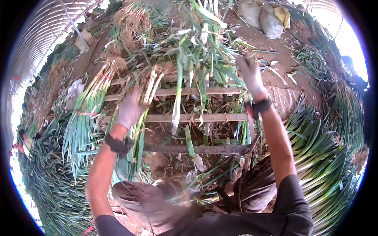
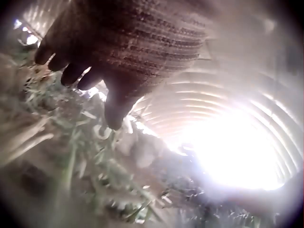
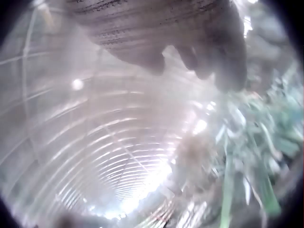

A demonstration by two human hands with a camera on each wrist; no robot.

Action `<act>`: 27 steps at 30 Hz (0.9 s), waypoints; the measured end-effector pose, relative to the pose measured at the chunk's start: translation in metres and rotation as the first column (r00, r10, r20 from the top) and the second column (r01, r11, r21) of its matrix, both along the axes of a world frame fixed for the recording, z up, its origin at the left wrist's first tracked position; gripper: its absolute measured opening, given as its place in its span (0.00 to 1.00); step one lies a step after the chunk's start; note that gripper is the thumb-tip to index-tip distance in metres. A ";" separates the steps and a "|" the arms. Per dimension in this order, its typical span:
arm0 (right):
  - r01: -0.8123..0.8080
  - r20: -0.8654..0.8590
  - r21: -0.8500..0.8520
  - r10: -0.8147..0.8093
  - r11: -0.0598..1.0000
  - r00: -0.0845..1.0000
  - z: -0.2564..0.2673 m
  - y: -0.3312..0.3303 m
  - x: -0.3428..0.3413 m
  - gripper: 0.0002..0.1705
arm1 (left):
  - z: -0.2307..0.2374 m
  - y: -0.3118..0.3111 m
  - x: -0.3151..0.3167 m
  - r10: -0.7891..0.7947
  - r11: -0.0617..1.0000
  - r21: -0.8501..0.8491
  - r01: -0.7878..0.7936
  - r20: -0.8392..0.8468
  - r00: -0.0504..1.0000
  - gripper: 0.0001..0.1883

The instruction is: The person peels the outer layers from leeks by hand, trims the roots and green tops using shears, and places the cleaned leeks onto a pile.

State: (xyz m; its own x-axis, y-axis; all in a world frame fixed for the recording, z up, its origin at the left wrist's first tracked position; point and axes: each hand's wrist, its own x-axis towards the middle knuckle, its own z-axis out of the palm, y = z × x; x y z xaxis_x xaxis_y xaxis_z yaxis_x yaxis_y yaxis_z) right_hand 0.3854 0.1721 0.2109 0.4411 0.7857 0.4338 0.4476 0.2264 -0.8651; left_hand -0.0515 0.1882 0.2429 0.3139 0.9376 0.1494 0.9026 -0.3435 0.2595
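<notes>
My left hand (image 1: 132,108), in a pale work glove, is blurred beside a few green onions (image 1: 151,88) that lie roots-away across a wooden rack (image 1: 193,118). In the left wrist view its fingers (image 2: 73,73) are spread apart, with nothing in them. Over the rack's far right corner, my gloved right hand (image 1: 252,76) holds nothing; the right wrist view shows its fingers (image 3: 230,71) extended. Between the hands, long loose onion leaves (image 1: 179,86) drape over the rack's slats. More leaves (image 1: 204,31) stand in a tangle beyond.
A tied bundle of green onions (image 1: 88,106) with red bands lies left of the rack. Rows of green onions (image 1: 323,165) cover the right side, and a leafy pile (image 1: 51,169) fills the left. Sacks (image 1: 271,21) sit at the far right. My knees are close to the rack's near edge.
</notes>
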 end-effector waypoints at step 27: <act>-0.633 -0.840 -0.229 0.179 0.739 0.513 -0.242 0.013 -0.498 0.48 | -0.245 0.015 -0.334 0.365 0.850 -0.471 -0.235 0.206 0.908 0.54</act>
State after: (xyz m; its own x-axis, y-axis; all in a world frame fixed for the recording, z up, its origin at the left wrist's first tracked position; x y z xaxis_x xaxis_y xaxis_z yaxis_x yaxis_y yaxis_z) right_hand -0.1122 0.1851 -0.0314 -0.0197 0.9414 -0.3367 -0.4155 -0.3140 -0.8537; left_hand -0.3853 0.2035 -0.0017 0.0127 0.9684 -0.2489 0.8102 0.1360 0.5701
